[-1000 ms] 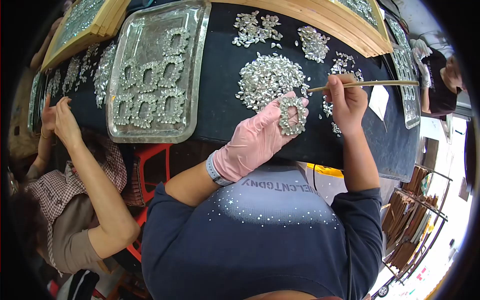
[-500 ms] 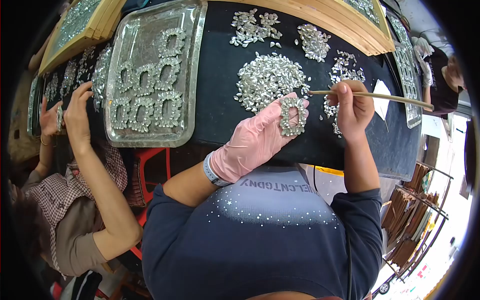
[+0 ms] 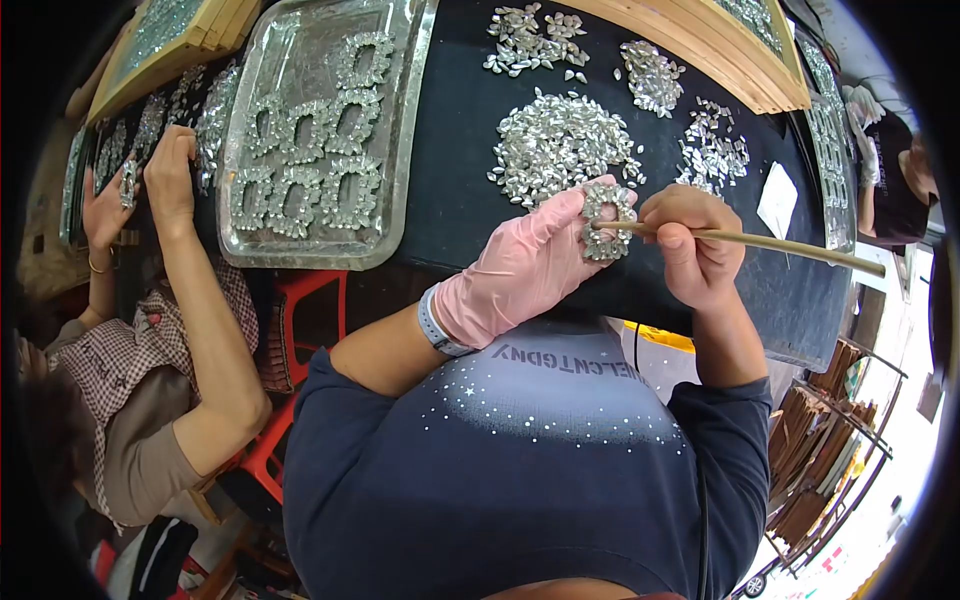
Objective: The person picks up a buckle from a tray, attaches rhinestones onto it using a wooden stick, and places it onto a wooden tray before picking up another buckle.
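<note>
My left hand [image 3: 520,265], in a pink glove, holds a rhinestone frame [image 3: 592,243] with an open middle on its fingers. My bare right hand [image 3: 697,240] pinches a thin wooden stick [image 3: 790,247], whose tip lies over the frame. Just beyond my left hand is a large pile of silvery leaf-shaped stones [image 3: 560,145]. Smaller piles lie farther back, among them pointed stones [image 3: 652,78] and small rectangular stones [image 3: 713,150]. To the left, a clear tray [image 3: 300,60] holds several similar finished-looking frames [image 3: 350,192].
At the left, a co-worker's hands [image 3: 172,185] are near more stones, one with a sparkling piece. Wooden frames [image 3: 700,55] stand along the back. A white paper piece [image 3: 777,200] lies to the right. Another gloved person is at the far right.
The stick tip has moved from the edge of the stone pile down and left onto the rhinestone frame, with my right hand now close to my left. The view has shifted slightly.
</note>
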Action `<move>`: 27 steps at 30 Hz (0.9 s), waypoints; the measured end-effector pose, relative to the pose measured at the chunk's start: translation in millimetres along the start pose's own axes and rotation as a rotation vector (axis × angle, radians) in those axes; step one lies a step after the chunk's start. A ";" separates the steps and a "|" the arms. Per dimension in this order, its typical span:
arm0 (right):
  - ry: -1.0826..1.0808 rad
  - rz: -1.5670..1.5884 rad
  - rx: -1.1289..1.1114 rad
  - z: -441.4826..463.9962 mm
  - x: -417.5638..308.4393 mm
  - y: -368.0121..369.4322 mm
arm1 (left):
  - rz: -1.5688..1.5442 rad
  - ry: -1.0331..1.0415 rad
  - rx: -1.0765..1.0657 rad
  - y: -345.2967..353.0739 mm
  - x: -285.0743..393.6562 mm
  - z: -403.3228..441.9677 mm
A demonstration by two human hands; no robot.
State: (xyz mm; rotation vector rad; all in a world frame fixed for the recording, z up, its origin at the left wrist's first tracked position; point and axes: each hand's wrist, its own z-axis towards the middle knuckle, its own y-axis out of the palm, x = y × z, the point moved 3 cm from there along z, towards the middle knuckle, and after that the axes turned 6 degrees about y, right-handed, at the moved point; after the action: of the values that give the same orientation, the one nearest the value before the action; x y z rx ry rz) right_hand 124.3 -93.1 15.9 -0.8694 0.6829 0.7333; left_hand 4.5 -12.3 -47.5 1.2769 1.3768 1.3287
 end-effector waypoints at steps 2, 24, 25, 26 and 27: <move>-0.014 -0.027 -0.027 0.7 -1.0 1.8 | -0.003 -0.001 0.005 0.4 -0.2 -0.3; -0.018 -0.043 -0.033 0.4 0.6 2.9 | -0.007 -0.017 -0.006 1.6 -0.8 0.0; -0.004 -0.027 -0.029 -0.2 1.5 2.4 | -0.006 -0.017 -0.006 2.0 -0.5 -0.2; 0.010 -0.012 -0.025 -0.8 2.2 2.5 | -0.005 -0.018 -0.016 2.6 -0.1 -0.6; 0.009 -0.012 -0.025 -1.6 2.1 3.1 | -0.003 -0.019 -0.027 3.2 0.4 -0.9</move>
State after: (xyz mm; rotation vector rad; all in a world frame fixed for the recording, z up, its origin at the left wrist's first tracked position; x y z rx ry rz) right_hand 122.7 -92.6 12.1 -0.8997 0.6770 0.7288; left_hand 4.0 -12.3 -44.1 1.2656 1.3430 1.3262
